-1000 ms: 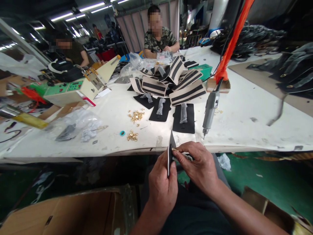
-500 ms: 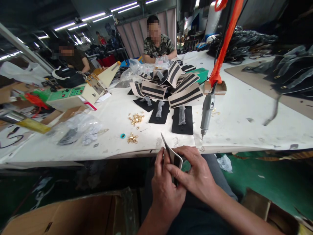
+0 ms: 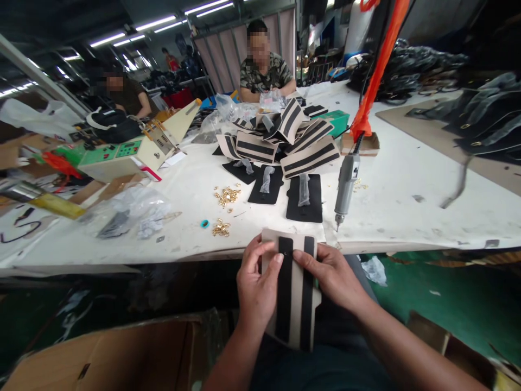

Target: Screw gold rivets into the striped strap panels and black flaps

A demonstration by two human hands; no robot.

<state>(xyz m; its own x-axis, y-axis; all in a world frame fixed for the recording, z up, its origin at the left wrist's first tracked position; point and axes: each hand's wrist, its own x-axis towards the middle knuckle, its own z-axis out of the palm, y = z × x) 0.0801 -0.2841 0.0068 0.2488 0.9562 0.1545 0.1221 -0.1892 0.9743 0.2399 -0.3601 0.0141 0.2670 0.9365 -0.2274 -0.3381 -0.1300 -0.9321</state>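
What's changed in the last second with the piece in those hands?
The panel was turned: a second ago it stood edge-on between the hands, black side showing; now its striped beige face is toward the camera. The left hand and right hand both grip its upper part. The hanging screwdriver, gold fittings and pile of panels stayed put.

No lettering anywhere is clear enough to read.

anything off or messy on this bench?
Nothing damaged, but gold fittings lie loose in two small scatters on the table; the striped panels behind them sit in a haphazard, overlapping heap. The held panel, between left hand and right hand, looks intact.
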